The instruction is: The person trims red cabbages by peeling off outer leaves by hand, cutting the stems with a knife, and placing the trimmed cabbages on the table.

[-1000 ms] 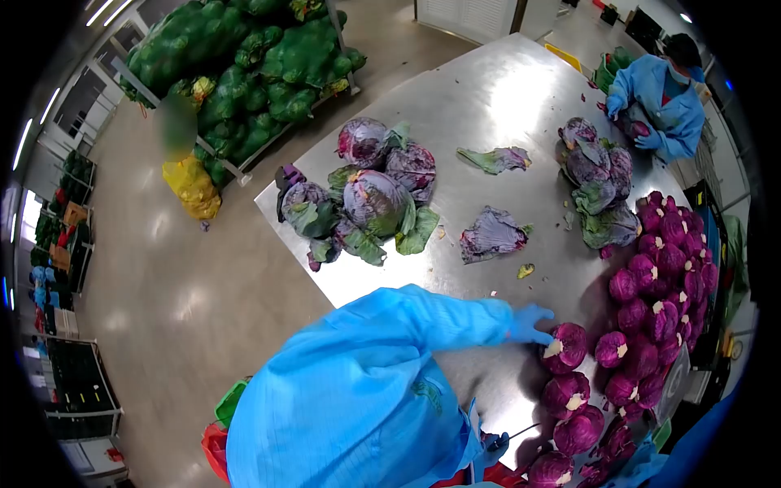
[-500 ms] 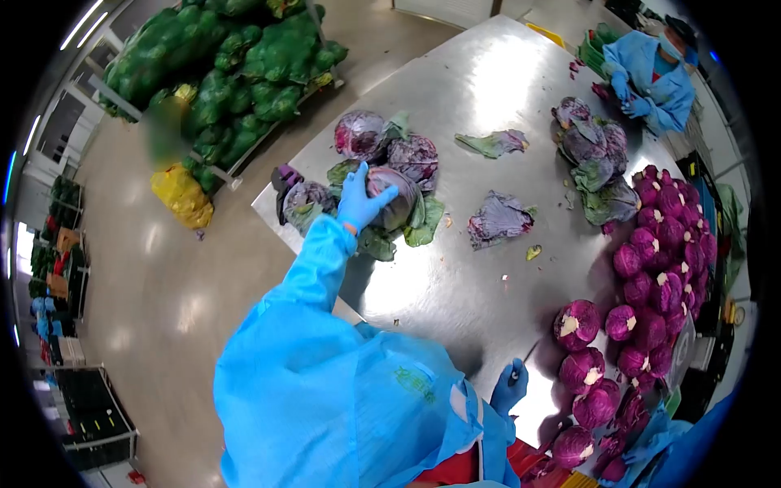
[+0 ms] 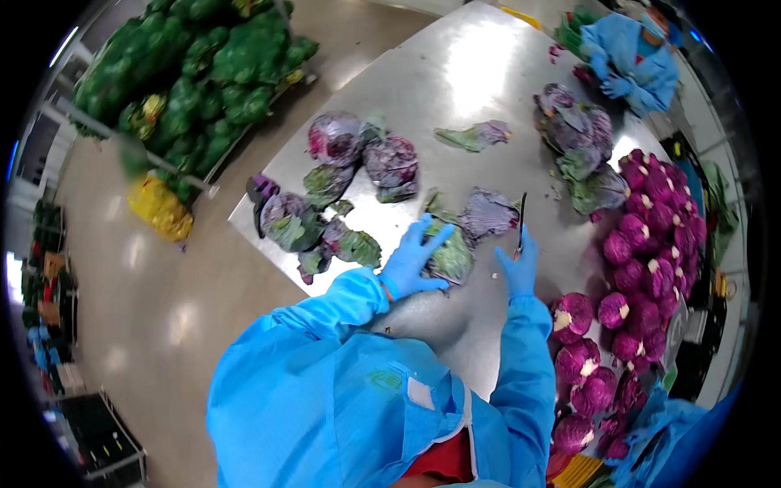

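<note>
My left hand (image 3: 409, 264), in a blue glove, grips the left side of a red cabbage (image 3: 452, 257) with green outer leaves, its fingers spread over it on the steel table (image 3: 443, 313). To the right of that cabbage, my gloved right hand (image 3: 521, 268) is closed around a knife (image 3: 522, 213), its dark blade pointing away from me. Just beyond the cabbage lies a loose purple leaf (image 3: 490, 213). Several untrimmed cabbages (image 3: 335, 138) and loose leaves (image 3: 358, 248) sit on the table to the left of my left hand.
Trimmed purple cabbages (image 3: 643, 244) are piled along the right side. More leafy cabbages (image 3: 582, 134) lie at the far right, near a co-worker (image 3: 630, 61). Another person's blue sleeve (image 3: 667, 439) shows at lower right. Green net sacks (image 3: 195, 73) stand left of the table.
My left hand has brought a cabbage rightward from the left group toward the table's middle. My right hand, with the knife, has moved forward from near my body to beside it.
</note>
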The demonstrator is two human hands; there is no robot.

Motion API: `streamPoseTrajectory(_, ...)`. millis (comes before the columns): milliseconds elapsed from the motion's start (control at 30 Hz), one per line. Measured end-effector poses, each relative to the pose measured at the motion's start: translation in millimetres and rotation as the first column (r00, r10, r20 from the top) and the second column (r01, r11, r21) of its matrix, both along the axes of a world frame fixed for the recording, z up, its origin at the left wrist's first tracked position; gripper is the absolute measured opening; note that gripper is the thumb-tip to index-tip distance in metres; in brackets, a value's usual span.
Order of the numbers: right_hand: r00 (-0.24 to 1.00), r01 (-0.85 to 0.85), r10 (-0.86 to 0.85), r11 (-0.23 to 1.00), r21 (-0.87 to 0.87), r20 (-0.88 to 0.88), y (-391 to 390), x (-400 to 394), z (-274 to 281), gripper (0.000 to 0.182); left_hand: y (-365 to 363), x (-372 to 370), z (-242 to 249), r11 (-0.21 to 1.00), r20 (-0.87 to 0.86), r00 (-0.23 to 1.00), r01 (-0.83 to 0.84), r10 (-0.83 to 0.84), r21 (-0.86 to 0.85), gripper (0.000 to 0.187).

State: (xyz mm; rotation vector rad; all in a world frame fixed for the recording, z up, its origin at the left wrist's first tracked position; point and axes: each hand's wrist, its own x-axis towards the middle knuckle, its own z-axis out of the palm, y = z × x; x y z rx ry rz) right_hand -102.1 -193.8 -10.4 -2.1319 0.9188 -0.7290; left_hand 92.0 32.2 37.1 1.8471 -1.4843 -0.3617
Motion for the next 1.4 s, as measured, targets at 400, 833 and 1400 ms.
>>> streamPoseTrajectory(400, 0.775, -0.179, 0.197, 0.980, 0.090, -0.600, -32, 78, -39, 0.091, 82, 77, -9, 0.678, 0.479, 0.789, -0.594, 0.385, 0.434, 0.143)
streamPoseTrajectory(833, 0.833, -0.096, 0.054, 0.994, -0.047, -0.551, -1, 30, -45, 0.049, 21, 187, -90, 0.737, 0.139, 0.812, -0.575, 0.567, 0.356, 0.087)
streamPoseTrajectory(1400, 0.828, 0.560, -0.560, 0.824, 0.087, -0.016, 162, -177, -47, 0.040, -21, 10, 108, 0.971, -0.805, 0.544, 0.121, -0.238, -0.206, 0.058)
